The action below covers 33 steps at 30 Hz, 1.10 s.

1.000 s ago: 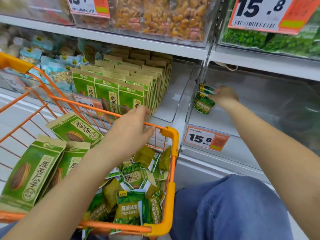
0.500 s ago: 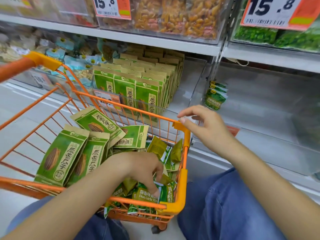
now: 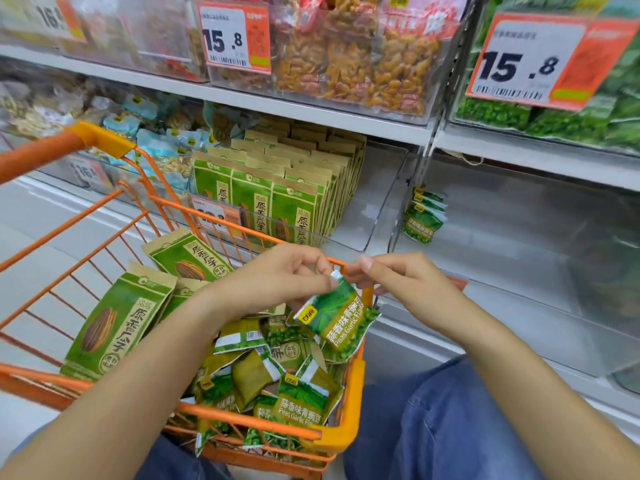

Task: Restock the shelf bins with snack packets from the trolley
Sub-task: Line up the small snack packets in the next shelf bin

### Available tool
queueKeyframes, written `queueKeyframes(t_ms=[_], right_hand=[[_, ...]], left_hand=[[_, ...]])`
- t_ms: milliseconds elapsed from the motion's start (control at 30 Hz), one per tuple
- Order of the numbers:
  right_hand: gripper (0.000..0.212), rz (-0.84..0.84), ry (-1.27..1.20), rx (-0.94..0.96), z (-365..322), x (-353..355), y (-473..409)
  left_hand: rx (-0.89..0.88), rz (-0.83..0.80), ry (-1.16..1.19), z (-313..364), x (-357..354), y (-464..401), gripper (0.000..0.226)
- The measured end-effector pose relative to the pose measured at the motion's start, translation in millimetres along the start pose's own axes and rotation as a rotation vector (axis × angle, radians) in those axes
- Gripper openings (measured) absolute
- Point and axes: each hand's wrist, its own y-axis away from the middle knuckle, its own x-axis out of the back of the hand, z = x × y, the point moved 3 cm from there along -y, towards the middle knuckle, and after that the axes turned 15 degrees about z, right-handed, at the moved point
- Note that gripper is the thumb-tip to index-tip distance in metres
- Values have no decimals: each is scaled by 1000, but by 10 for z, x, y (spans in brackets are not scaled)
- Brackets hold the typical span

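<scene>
Two tiers of white shelf (image 3: pixel 311 114) fill the upper view, carrying clear bins and orange price tags. An orange wire trolley (image 3: pixel 349 407) stands in front, its near right corner heaped with small green pea packets (image 3: pixel 301 405), while larger green seed bags (image 3: pixel 117 323) lean along its left side. More seed bags stand in rows in the middle bin (image 3: pixel 367 216) of the lower shelf. The bin to the right (image 3: pixel 512 220) is nearly bare, with a few pea packets (image 3: pixel 423 216) stacked at its left edge. Blue-jeaned knees show at the bottom edge. Above the trolley's far right corner, the left hand (image 3: pixel 277 275) and right hand (image 3: pixel 405 282) meet. One green pea packet (image 3: pixel 337 317) hangs between them, its top edge pinched by the left fingers (image 3: pixel 320 277) and the right fingers (image 3: pixel 367 265).
</scene>
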Motion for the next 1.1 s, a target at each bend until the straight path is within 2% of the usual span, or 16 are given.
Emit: queueKeyframes(t_ms=[67,133,167,200,267,333,433,500,600,700,767,900,1000,1100], right_hand=[[45,-121,-32,-29,-37,4,32],[19,-214,-130,-52,-109,38,82],[6,-210,-152,-57,-138,81,90],[10,-164,-135,-52,-146,147,74],[20,-4,-115,-60,-124,341,5],[15,240,-171,-86,-19,622,-116],[10,631,-129,-101,241,1037,-361],[14,704,32,-152,464,1166,-580],[36,615,290,-288,817,1170,-953],[47,540,529,-291,974,1064,-1246],[46,509,630,-314,1005,999,-1373],[30,417,989,-287,1049,923,-1492],[32,436,1045,-274,1125,931,-1501],[61,504,1012,-274,1147,967,-1452]], left_hand=[[-49,39,43,93,-23,-29,14],[-107,110,56,141,-74,-88,15],[-152,174,39,151,-97,-123,17],[-203,244,-11,153,-120,-155,20],[-314,370,-311,105,-133,-208,26],[-362,397,-655,-31,-119,-248,34],[-333,387,-689,-226,-97,-295,41],[-352,411,-676,-245,-118,-297,40],[-384,424,-721,-245,-138,-294,36],[-413,384,-767,-272,-156,-300,32],[-409,385,-754,-280,-140,-299,30],[-440,378,-760,-283,-134,-287,28],[-454,374,-771,-271,-137,-283,28],[-444,410,-767,-226,-75,-262,27]])
